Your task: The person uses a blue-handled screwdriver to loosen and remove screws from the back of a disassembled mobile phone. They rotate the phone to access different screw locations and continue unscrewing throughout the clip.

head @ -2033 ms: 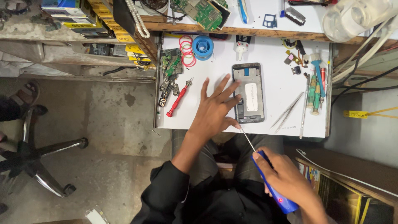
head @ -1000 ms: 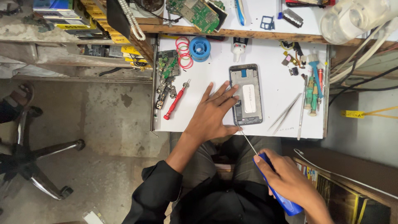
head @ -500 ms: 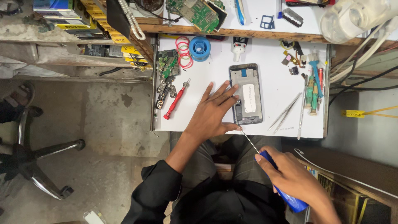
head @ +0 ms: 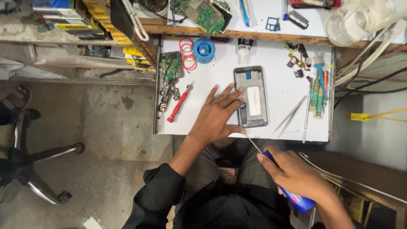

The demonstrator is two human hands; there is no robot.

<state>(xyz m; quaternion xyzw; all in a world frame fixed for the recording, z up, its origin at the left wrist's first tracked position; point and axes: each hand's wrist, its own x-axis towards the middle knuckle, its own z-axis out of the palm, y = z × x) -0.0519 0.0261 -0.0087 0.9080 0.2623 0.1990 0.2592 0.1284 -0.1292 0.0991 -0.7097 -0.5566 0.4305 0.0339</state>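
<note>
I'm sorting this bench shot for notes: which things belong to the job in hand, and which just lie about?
In use:
left hand, pressing on the opened phone
right hand, gripping the blue-handled screwdriver, tip at the phone's lower edge

Lying about:
red screwdriver
blue spool
tweezers
green circuit board

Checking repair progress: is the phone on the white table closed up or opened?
Opened. The phone lies flat without its back cover, its inner frame and parts showing, steadied by the left hand.
</note>
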